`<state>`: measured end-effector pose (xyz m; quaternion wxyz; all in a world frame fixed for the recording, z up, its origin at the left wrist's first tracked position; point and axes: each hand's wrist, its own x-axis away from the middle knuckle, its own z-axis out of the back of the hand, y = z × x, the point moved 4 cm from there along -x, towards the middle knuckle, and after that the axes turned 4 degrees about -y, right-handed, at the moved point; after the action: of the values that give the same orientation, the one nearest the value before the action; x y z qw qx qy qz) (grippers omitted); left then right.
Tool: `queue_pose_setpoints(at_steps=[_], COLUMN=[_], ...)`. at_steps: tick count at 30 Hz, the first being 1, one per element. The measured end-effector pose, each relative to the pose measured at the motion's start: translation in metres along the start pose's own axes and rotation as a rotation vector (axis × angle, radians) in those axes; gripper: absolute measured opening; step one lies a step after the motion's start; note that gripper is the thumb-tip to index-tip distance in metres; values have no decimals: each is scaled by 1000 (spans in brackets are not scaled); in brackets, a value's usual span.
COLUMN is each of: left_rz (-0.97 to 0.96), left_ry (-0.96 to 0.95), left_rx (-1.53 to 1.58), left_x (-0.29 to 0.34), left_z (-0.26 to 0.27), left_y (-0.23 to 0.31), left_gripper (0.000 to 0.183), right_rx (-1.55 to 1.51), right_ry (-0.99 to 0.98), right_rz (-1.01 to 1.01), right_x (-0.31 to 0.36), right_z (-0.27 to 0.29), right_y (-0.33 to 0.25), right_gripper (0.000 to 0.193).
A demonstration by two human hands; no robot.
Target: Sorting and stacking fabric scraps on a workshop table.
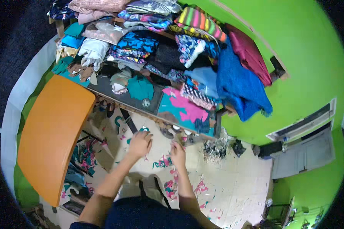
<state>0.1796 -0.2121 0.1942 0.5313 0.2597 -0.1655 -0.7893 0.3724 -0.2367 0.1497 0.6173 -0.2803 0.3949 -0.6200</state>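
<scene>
My left hand (140, 145) is in mid-air over the floor, fingers apart and loosely bent, with nothing visible in it. Just beyond its fingertips, a teal scrap shows against the floor. My right hand (178, 155) is raised beside it, fingertips drawn together in a pinch; whatever they hold, if anything, is too small to make out. Both hands are short of the front edge of a dark shelf. Closest to them on that shelf are a pink cloth piece (187, 106) on a teal one and a bunched teal cloth (140, 88).
Above, racks hold folded fabric stacks (135, 45) and a hanging blue cloth (239, 82). An orange tabletop (53, 137) stands at left. Pink and teal scraps (164, 162) litter the tiled floor, with a pale shredded heap (216, 150) at right. A green wall (305, 49) bounds the right side.
</scene>
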Motion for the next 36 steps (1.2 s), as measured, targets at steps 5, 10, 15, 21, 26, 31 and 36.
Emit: queue_pose_setpoints(at_steps=[5, 10, 15, 21, 26, 31, 36], left_rz=[23, 75, 168, 230, 216, 250, 276], left_ry=[144, 211, 299, 164, 372, 352, 336], left_rx=[108, 65, 191, 134, 245, 234, 331], left_x=[-44, -91, -122, -119, -107, -92, -101], left_z=[-71, -138, -215, -257, -275, -278, -281], left_y=[-26, -18, -22, -23, -29, -39, -40], left_gripper=[21, 22, 26, 29, 25, 22, 20], right_rx=[60, 228, 731, 799, 785, 638, -230], right_ry=[-41, 9, 371, 59, 219, 106, 92], right_rz=[-60, -83, 43, -67, 279, 134, 109], right_x=[-47, -130, -215, -275, -274, -273, -289], right_z=[17, 35, 90, 79, 44, 9, 33], right_y=[43, 123, 238, 260, 243, 229, 290], right_gripper=[20, 28, 60, 75, 74, 61, 54])
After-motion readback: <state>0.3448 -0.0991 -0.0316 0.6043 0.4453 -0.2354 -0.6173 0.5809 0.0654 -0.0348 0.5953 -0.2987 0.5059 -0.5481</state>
